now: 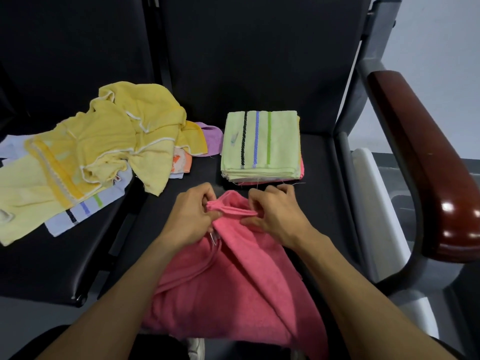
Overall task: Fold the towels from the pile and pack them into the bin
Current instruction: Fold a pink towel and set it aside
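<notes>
Black padded seats of a waiting-room bench (259, 61) carry everything I am working with, and a dark red armrest (426, 162) closes the right side. On the seat in front of me lies the pink towel (220, 281), its far edge gathered up between my hands while the rest drapes toward my lap. My left hand (191, 216) pinches a bunched corner of that edge, fingers (207, 197) curled round the cloth; my right hand (275, 211) pinches the same edge just beside it, fingers likewise curled onto the hem.

I judge the towel light, soft and limp: it will sag and crease wherever it is not held, so the sensible hold is at the two corners of one hem, pulled apart until the edge runs straight. Terry cloth should not slip out of a pinch.

Beyond my hands sits the folded stack (261, 144), a pale green striped towel on top, square and tidy. To the left, the unfolded pile (98, 152) of yellow, lilac and blue-white towels sprawls over the neighbouring seat. I cannot say for certain where the bin is; a white shape (374, 203) past the seat's right edge may be it.

No readable writing shows; a small mark on the green towel is too blurred to make out.
</notes>
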Available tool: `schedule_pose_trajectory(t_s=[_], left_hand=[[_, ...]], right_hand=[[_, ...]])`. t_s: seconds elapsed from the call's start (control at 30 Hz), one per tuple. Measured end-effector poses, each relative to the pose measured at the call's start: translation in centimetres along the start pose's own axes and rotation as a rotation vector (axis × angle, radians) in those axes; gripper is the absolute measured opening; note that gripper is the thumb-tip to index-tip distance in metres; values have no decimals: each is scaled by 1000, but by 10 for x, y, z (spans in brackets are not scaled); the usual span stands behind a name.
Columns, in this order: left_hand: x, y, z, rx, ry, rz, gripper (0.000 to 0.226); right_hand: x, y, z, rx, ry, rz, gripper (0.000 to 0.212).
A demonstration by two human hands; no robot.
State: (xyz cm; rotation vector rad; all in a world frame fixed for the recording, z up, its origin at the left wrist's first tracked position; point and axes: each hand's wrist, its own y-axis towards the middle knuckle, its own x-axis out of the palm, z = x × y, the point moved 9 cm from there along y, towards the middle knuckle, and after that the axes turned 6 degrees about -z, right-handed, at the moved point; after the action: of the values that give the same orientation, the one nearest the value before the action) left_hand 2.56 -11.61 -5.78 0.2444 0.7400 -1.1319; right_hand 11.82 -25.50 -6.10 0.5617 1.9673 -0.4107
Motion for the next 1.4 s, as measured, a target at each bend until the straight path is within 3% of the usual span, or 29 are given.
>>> schedule_pose_trajectory(t_s=[0.07, 0.13, 0.23, 0.47, 0.67, 0.83, 0.97, 1.1, 1.2, 1.33, 1.4], left_hand=[[-9, 1, -5, 4, 17, 38, 27], [-15, 2, -10, 1, 19, 51, 27], [-21, 5, -17, -2, 33, 71, 29], [-24, 6, -18, 3, 40, 81, 30], [-21, 5, -13, 6, 24, 69, 26], [-22, 6, -15, -15, 11, 70, 23], [-29, 5, -20, -42, 9, 102, 21], [-28, 5, -18, -40, 2, 96, 22], [-30, 5, -20, -53, -47, 94, 22], [-29, 5, -20, -53, -55, 84, 21], [-28, 4, -20, -54, -53, 73, 21]], right_hand=[[-1, -2, 9, 33, -91, -9, 30], [1, -6, 18, 89, -186, -71, 36], [-1, -8, 21, 122, -176, -104, 33], [-14, -16, 14, 67, -141, 2, 3], [-15, -16, 19, 68, -100, 33, 27], [-12, -14, 1, -73, 39, 6, 26], [-5, -16, 17, 11, -33, -48, 30], [0, -15, 20, 42, 47, -116, 32], [-6, -14, 16, 8, 106, -114, 21], [0, -17, 26, 71, 13, -155, 10], [-6, -18, 36, 148, -67, -95, 21]])
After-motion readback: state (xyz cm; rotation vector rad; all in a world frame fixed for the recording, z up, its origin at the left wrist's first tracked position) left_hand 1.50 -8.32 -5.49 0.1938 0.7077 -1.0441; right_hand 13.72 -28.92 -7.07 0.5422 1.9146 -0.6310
